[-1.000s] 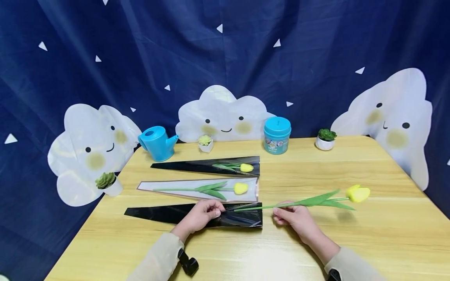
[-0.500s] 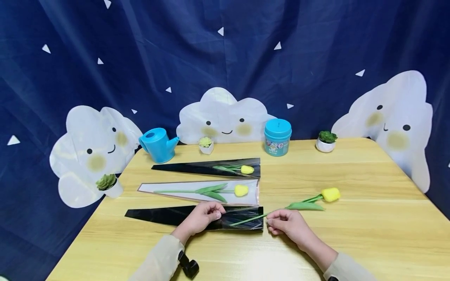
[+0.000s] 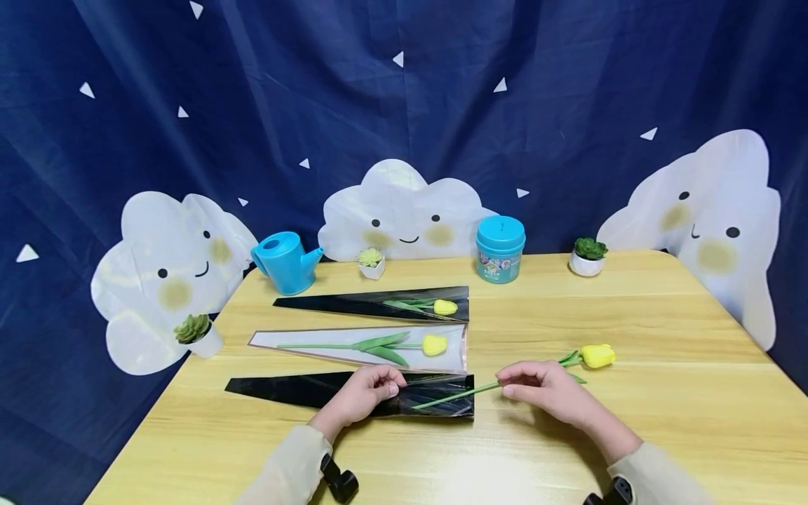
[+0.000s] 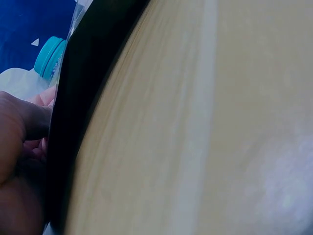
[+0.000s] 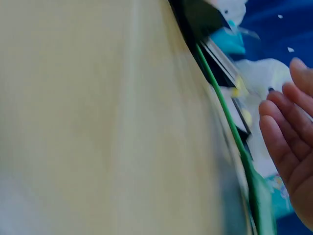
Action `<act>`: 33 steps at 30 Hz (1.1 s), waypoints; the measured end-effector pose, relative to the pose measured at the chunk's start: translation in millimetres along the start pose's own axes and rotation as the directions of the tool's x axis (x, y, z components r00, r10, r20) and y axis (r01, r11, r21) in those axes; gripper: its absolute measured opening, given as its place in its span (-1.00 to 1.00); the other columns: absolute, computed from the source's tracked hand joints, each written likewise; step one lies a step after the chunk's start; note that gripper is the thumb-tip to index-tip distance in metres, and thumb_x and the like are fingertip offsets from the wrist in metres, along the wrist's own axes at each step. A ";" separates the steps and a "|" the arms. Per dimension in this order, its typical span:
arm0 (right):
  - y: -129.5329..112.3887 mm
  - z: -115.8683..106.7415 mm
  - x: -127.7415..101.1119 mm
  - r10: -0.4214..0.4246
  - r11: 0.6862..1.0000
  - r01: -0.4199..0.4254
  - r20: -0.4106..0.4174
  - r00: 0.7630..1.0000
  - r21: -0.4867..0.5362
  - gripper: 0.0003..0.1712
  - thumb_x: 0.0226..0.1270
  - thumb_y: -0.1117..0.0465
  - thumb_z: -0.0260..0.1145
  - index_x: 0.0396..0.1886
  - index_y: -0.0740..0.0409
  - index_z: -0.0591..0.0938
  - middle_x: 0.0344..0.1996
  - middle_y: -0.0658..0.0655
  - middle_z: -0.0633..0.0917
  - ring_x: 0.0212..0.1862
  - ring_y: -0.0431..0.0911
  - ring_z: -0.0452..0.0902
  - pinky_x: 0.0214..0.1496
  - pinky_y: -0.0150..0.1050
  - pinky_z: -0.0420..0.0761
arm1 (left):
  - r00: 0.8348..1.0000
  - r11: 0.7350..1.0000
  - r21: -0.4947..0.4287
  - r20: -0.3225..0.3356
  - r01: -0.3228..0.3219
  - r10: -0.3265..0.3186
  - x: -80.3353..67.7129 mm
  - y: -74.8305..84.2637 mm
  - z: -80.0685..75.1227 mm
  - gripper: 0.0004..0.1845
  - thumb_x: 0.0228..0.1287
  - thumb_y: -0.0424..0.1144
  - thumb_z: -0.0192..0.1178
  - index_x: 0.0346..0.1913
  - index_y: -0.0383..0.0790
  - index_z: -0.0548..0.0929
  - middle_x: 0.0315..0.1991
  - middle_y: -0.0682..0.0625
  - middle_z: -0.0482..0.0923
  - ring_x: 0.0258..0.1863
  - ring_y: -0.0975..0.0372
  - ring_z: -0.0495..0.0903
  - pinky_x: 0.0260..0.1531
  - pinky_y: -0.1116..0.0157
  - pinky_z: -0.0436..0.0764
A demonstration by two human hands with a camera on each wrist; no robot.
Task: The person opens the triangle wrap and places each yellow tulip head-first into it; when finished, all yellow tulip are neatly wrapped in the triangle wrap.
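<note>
My left hand [image 3: 366, 396] pinches the clear film of the nearest black flower sleeve [image 3: 271, 390], thumb and fingers on its upper edge. A yellow tulip [image 3: 597, 356] lies to the right, its green stem [image 3: 454, 398] overlapping the sleeve's wide, clear end. Over that stem hovers my right hand [image 3: 546, 393], hiding part of the leaves; in the right wrist view its fingers [image 5: 286, 132] are stretched out, apart from the stem. The left wrist view shows the sleeve's dark back [image 4: 80, 93] beside the left thumb.
Behind lie a white sleeve [image 3: 265, 339] and another black sleeve [image 3: 328, 300], each with a yellow tulip. Along the back stand a blue watering can [image 3: 287, 263], a blue-lidded tub [image 3: 500, 249] and small potted succulents [image 3: 587, 257]; another succulent [image 3: 200, 335] stands at left.
My right hand moved left with the tulip, bringing its stem over the sleeve's wide end, then let go and shifted back right. The left hand keeps its hold on the sleeve.
</note>
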State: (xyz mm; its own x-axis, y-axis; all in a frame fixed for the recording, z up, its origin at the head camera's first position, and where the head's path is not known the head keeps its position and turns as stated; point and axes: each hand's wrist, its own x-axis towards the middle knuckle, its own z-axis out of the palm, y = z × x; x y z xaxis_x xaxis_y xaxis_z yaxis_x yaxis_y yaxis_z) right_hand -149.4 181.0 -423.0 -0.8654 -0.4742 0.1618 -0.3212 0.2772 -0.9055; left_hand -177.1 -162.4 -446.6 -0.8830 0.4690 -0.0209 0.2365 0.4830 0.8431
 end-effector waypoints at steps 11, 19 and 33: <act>6.5 -36.2 0.9 -0.117 0.854 0.123 0.044 0.992 -0.505 -0.58 0.22 0.06 0.30 0.01 0.18 0.62 -0.06 0.12 0.67 0.00 0.06 0.57 -0.01 -0.03 0.52 | 1.000 1.000 0.003 0.005 0.009 -0.009 -0.5 3.6 -0.3 -0.88 0.30 -0.42 0.07 -0.22 -0.24 0.62 -0.35 0.01 0.51 -0.42 0.32 0.40 -0.30 0.39 0.43; 15.3 -53.4 0.0 -0.116 0.799 0.136 0.071 0.991 -0.586 -0.58 0.22 0.11 0.30 0.02 0.23 0.60 -0.04 0.19 0.64 0.02 0.14 0.54 0.01 0.02 0.50 | 1.000 1.000 0.006 0.002 0.013 -0.013 0.4 3.4 -0.2 -0.89 0.30 -0.40 0.08 -0.23 -0.24 0.62 -0.36 -0.01 0.51 -0.43 0.30 0.39 -0.30 0.39 0.43; 22.7 -61.6 4.6 -0.161 0.726 0.253 0.200 0.967 -0.639 -0.68 0.12 0.34 0.34 -0.07 0.15 0.66 -0.17 0.07 0.67 -0.13 -0.03 0.59 -0.13 -0.12 0.58 | 1.000 1.000 -0.014 0.002 0.004 -0.004 -0.8 4.4 0.0 -0.87 0.29 -0.46 0.06 -0.23 -0.26 0.61 -0.40 0.02 0.48 -0.44 0.32 0.39 -0.34 0.40 0.43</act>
State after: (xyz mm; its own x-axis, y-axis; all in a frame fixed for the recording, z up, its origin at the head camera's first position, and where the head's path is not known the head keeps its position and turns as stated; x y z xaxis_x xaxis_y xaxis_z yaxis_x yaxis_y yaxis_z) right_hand -184.4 236.6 -418.6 -0.7081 -0.6698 0.2237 -0.6979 0.6156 -0.3660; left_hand -175.4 -160.6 -443.0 -0.8829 0.4689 -0.0256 0.2274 0.4746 0.8503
